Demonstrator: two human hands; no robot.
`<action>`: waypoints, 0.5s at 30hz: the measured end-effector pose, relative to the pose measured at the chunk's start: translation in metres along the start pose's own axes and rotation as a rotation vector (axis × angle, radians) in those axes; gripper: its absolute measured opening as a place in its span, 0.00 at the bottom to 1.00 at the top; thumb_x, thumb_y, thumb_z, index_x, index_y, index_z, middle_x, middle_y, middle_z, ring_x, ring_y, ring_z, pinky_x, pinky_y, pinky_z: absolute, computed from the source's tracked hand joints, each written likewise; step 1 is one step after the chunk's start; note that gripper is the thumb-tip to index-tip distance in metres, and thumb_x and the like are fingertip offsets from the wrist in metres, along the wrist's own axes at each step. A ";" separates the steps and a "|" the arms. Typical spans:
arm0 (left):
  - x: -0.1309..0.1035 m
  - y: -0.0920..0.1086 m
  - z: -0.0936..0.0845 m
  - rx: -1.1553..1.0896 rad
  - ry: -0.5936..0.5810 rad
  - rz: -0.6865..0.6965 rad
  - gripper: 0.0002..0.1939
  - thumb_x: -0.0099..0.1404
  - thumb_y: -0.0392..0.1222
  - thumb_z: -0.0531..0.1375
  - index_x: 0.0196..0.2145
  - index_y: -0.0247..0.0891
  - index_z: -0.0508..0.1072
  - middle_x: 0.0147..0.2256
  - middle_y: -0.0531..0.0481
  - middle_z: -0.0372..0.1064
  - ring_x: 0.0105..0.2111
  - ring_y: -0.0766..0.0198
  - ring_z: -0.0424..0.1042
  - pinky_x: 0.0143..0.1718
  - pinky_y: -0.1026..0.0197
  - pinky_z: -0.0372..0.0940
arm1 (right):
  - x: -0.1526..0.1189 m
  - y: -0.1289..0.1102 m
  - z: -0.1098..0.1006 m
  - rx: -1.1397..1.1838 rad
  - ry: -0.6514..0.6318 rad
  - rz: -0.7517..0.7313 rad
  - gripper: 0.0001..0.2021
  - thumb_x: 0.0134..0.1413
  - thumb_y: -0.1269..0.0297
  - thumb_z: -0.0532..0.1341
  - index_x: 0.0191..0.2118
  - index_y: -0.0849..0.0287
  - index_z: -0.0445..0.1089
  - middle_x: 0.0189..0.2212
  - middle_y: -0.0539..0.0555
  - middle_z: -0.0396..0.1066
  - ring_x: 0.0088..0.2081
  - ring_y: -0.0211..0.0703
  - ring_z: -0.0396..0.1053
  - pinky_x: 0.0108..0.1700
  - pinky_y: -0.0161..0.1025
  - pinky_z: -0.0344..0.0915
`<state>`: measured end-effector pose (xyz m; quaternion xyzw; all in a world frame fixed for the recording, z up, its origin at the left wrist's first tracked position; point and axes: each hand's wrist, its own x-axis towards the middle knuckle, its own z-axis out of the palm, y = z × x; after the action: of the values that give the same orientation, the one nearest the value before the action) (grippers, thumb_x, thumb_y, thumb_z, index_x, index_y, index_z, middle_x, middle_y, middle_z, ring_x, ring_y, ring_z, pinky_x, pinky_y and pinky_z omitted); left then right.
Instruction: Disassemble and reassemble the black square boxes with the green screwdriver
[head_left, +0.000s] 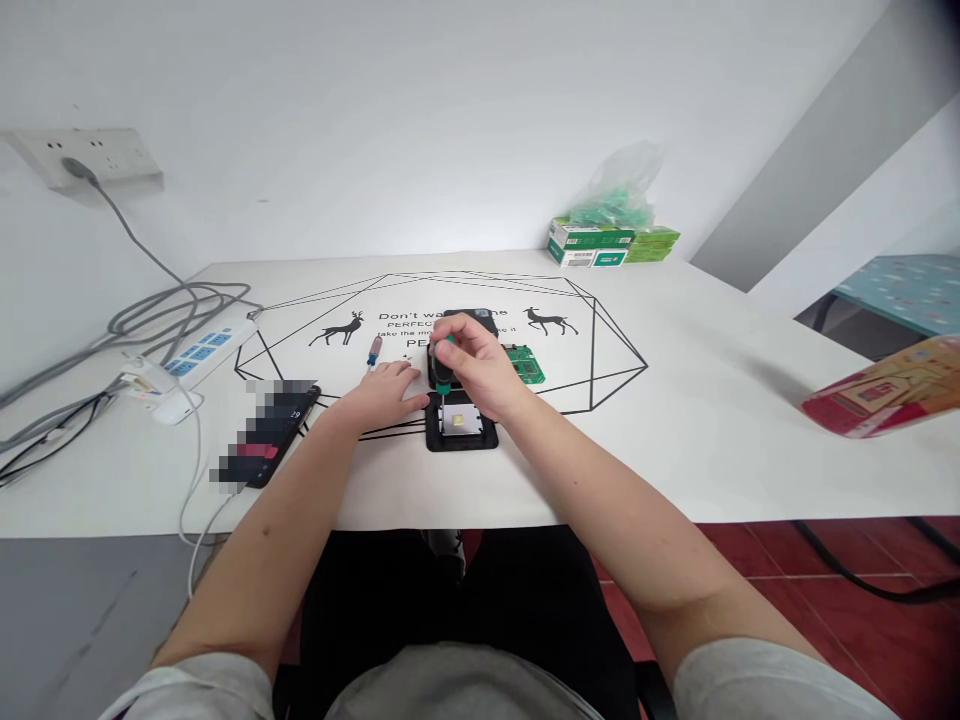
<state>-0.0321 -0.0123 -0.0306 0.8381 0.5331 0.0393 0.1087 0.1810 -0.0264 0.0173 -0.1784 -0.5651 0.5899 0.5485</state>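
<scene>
My right hand grips a screwdriver with a black and green handle. Its shaft points down at the left side of a silver plate set in a black case. My left hand lies on the table with its fingers spread, the thumb at the case's upper left corner. Just beyond those fingers is a second screwdriver with a reddish and blue handle. A green circuit board shows to the right of my right hand. Another black part lies behind it, partly covered.
On the left are a phone, a white power strip and tangled grey cables. Green and white boxes under a plastic bag stand against the wall. A red and yellow package is at the right. Tiny dark pieces lie near my left fingers.
</scene>
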 end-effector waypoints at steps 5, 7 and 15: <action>0.000 0.000 -0.001 0.009 -0.023 -0.007 0.32 0.75 0.64 0.51 0.66 0.42 0.69 0.70 0.35 0.61 0.69 0.34 0.60 0.67 0.37 0.59 | 0.001 0.000 -0.001 -0.039 0.033 -0.068 0.12 0.48 0.59 0.75 0.38 0.51 0.76 0.36 0.48 0.71 0.39 0.40 0.66 0.45 0.40 0.67; -0.001 0.000 -0.001 -0.003 -0.016 -0.012 0.32 0.75 0.65 0.52 0.65 0.42 0.70 0.70 0.35 0.61 0.70 0.34 0.59 0.67 0.37 0.59 | 0.001 -0.001 -0.002 0.009 0.030 -0.020 0.14 0.49 0.60 0.71 0.43 0.50 0.76 0.36 0.48 0.72 0.39 0.41 0.68 0.44 0.41 0.68; 0.001 -0.004 0.004 -0.023 0.024 0.011 0.31 0.75 0.65 0.53 0.64 0.43 0.71 0.68 0.36 0.64 0.67 0.35 0.62 0.66 0.37 0.61 | -0.001 -0.005 0.001 0.009 0.015 0.056 0.13 0.57 0.49 0.68 0.38 0.53 0.74 0.38 0.53 0.75 0.43 0.45 0.71 0.42 0.42 0.69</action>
<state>-0.0347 -0.0103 -0.0350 0.8391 0.5294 0.0560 0.1119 0.1829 -0.0291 0.0208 -0.1962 -0.5532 0.6061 0.5367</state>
